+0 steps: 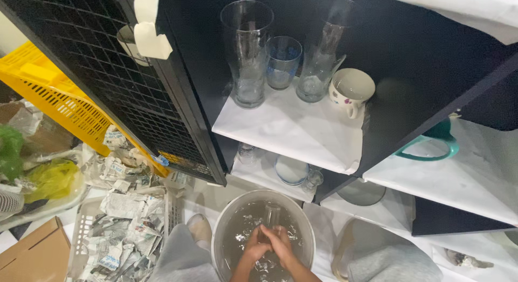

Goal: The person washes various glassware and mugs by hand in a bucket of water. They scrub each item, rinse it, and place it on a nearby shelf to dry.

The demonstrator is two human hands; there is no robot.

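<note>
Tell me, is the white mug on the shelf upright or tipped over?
Upright: the white mug stands on the paper-lined shelf beside the glasses, open mouth up, handle at its side.

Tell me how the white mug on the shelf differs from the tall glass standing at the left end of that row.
The tall glass is clear and see-through; the mug is opaque white with a small flower print. The glass is much taller and has no handle; the mug is squat with a handle. Both stand upright, mouths up, on the same white-lined shelf.
</note>
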